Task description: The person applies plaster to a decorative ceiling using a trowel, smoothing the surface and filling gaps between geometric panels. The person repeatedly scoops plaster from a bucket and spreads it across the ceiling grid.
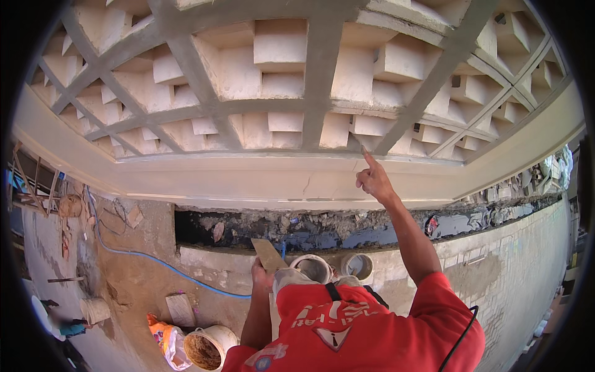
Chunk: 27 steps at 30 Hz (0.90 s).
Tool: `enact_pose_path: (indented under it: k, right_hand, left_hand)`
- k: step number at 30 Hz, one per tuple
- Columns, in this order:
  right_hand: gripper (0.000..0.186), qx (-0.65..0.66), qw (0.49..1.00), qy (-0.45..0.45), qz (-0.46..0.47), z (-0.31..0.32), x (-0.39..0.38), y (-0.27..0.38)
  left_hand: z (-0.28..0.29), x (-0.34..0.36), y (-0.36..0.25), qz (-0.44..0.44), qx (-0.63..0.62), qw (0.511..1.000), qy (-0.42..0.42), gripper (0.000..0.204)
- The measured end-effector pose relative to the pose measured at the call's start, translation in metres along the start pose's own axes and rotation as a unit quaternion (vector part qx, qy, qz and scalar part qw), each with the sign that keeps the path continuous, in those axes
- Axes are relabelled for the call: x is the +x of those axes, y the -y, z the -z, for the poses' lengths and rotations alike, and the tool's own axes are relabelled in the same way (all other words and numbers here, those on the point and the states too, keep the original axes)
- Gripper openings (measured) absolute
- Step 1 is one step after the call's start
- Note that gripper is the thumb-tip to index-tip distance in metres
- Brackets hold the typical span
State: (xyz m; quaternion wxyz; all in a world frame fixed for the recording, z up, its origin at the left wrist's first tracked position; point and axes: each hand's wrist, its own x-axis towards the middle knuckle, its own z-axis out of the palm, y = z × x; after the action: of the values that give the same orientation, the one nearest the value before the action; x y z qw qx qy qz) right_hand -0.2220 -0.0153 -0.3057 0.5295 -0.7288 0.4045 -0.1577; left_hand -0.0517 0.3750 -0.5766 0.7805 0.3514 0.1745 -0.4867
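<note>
My right hand (375, 178) reaches up to the lower edge of a patterned block wall (279, 46). Its index finger is stretched out, the fingertip at the grey mortar joint (322, 152) under the bottom row of blocks. The other fingers are curled, and I see nothing held in them. Lower down, my left hand (261, 278) is closed round a flat rectangular plate (268, 254), brownish grey, tilted, with its far end sticking out ahead. Below the joint runs a smooth cream ledge (248, 183) with a thin crack.
A ditch (372, 232) with dark water and rubble runs below the wall. Two buckets (312, 266) (358, 266) stand beside it. To the left lie a blue hose (139, 252), an orange-and-white sack (166, 341) and a bucket of brown material (207, 348). Another person (73, 327) is far left.
</note>
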Motion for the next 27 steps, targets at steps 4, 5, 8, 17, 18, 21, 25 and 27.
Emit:
enact_pose_path:
  k: [4, 5, 8, 17, 18, 21, 25, 27]
  right_hand:
    - [0.087, 0.185, 0.982, -0.040, 0.005, -0.022, 0.001, -0.004]
    - [0.087, 0.196, 0.979, -0.053, 0.008, -0.028, 0.004, -0.005]
    - [0.089, 0.199, 0.977, -0.074, 0.003, -0.034, 0.011, -0.003]
    - [0.085, -0.368, 0.914, -0.168, -0.035, -0.040, 0.022, 0.002]
    - [0.084, -0.435, 0.884, -0.165, -0.050, -0.041, 0.021, 0.009]
    - [0.082, -0.491, 0.856, -0.162, -0.022, -0.038, 0.018, 0.018]
    - [0.079, -0.545, 0.827, -0.133, 0.006, -0.025, 0.019, 0.007]
    - [0.078, -0.564, 0.818, -0.116, -0.005, -0.022, 0.020, 0.006]
  left_hand:
    - [-0.006, 0.003, -0.018, 0.023, 0.001, 1.000, -0.003, 0.038]
    - [-0.001, 0.006, -0.024, 0.021, 0.004, 1.000, 0.002, 0.038]
    - [0.010, 0.015, -0.041, 0.022, 0.055, 0.998, 0.028, 0.039]
    - [0.008, 0.030, -0.086, 0.050, 0.048, 0.997, 0.031, 0.031]
    - [0.011, 0.031, -0.087, 0.043, 0.056, 0.997, 0.040, 0.031]
    - [0.013, 0.037, -0.091, 0.032, 0.071, 0.995, 0.062, 0.031]
    - [0.011, 0.046, -0.089, 0.027, 0.058, 0.997, 0.052, 0.031]
    - [0.009, 0.044, -0.090, 0.026, 0.051, 0.997, 0.042, 0.031]
